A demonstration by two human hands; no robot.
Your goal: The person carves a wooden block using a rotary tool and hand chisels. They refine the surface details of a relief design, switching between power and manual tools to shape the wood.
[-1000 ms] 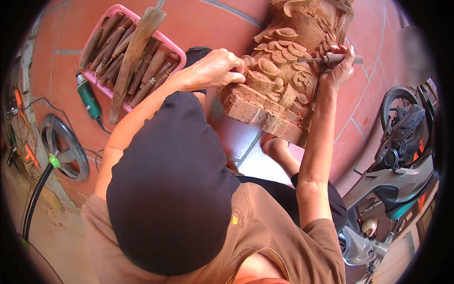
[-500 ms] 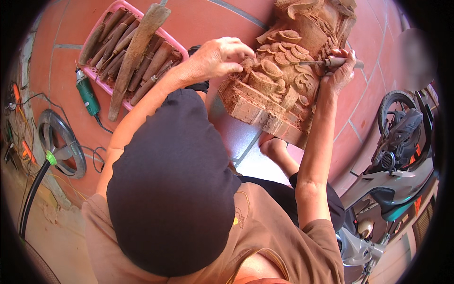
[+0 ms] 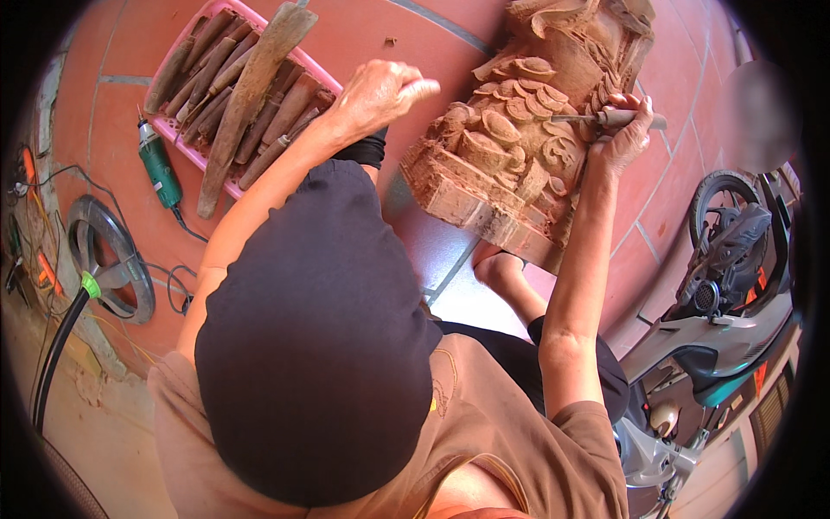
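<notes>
A reddish-brown wood carving with layered, rounded relief and a stepped base lies on the tiled floor in front of me. My right hand is wrapped round a wooden-handled chisel at the carving's right side. Its thin metal blade points left across the relief. Left of the carving and apart from it, my left hand is raised with its thumb out and its fingers loosely bent, holding nothing that I can see. Beyond that hand a small brown chip shows against the red tiles.
A pink basket full of wooden-handled tools stands at the far left, with a long flat wooden piece across it. Beside it lies a green corded rotary tool. A wheel-shaped ring with a black hose is at left, a motorbike at right.
My left hand has moved from the carving's left edge up and to the left, away from the wood. The small chip has come into sight beyond it. My right hand keeps the chisel in nearly the same place.
</notes>
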